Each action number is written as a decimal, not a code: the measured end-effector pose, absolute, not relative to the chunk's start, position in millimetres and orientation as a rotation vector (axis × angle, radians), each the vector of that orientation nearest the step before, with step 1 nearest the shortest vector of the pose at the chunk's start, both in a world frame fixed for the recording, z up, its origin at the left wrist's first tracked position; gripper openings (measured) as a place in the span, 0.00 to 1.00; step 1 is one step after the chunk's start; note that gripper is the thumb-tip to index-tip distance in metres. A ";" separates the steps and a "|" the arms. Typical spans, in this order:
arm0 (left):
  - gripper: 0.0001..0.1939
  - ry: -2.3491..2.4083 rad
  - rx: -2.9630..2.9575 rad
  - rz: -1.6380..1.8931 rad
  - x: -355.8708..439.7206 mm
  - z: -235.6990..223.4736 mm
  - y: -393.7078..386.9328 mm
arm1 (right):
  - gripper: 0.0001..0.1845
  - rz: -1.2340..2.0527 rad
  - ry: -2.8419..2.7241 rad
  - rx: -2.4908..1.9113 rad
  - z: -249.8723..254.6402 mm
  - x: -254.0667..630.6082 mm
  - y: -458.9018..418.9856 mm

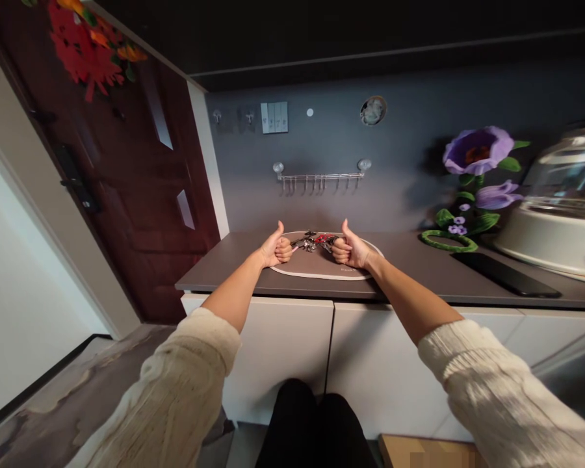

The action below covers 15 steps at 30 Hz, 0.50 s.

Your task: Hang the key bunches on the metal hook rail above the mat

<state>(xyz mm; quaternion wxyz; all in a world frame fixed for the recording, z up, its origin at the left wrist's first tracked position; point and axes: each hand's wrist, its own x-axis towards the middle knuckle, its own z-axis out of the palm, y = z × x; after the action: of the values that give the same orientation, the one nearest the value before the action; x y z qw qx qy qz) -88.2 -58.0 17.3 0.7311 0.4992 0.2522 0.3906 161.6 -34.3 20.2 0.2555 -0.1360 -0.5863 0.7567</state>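
My left hand [275,248] and my right hand [348,248] are closed in fists with thumbs raised. They rest on an oval brown mat with a cream rim [322,272]. Between the two fists lies a bunch of metal keys with a red tag or fob [314,242]. Each fist sits right beside the bunch. Neither hand shows anything held inside it, though the fingers hide their palms. Cream knit sleeves cover both of my forearms near the elbows.
The mat lies on a dark grey countertop [409,263] above white cabinets [277,354]. To the right stand artificial purple flowers [478,151], a black phone [507,274] and a cream appliance [560,214]. A hook rail [319,175] is on the wall; a dark red door [141,195] stands left.
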 end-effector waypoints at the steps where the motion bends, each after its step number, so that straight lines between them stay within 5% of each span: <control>1: 0.34 0.557 1.102 0.858 -88.5 16.9 -57.3 | 0.35 2.047 -1.594 -0.373 20.5 161.2 -34.6; 15: 0.32 0.797 1.332 0.929 -86.9 39.3 -47.9 | 0.34 1.709 -1.637 -0.758 42.8 146.2 -31.2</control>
<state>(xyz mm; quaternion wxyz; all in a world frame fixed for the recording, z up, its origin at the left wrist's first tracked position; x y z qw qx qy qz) -86.9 -47.9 39.3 0.6180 0.5788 0.3465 0.4038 146.2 -31.2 42.8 0.3223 -0.2886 -0.6236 0.6511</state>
